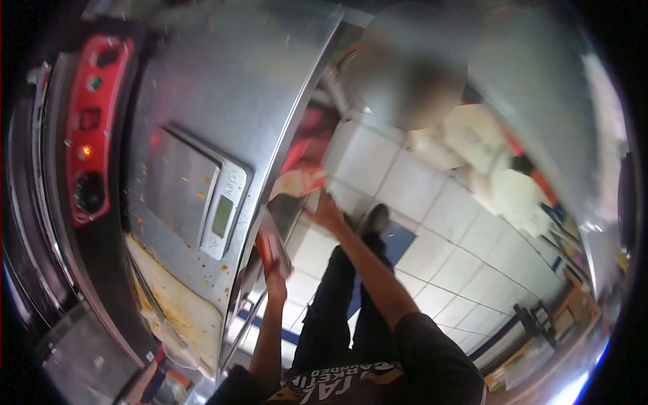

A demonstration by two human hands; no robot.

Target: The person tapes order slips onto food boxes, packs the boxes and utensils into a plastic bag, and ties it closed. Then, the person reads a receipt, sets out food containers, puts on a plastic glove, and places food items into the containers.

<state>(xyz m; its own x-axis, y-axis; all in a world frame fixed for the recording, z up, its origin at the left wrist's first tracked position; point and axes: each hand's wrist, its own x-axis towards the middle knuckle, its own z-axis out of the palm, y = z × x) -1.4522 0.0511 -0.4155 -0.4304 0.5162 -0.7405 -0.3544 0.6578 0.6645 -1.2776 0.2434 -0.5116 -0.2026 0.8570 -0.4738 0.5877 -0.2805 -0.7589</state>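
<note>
My left hand (277,280) is closed around the lower end of a red-and-white carton (271,250), held beside the steel counter's edge. Farther forward, my right hand (327,214) grips the edge of an orange-red and white paper package (300,182), blurred by motion. A dark grey surface shows between the two, but I cannot make out what it belongs to. Left of my hands, a digital kitchen scale (221,214) lies on the counter.
The steel counter (236,81) carries scattered crumbs and a stained cutting board (179,297). Beyond it stands an appliance with a red control panel (100,128) and a lit orange lamp. Ahead is another person (466,142). White tiles (418,196) cover the floor.
</note>
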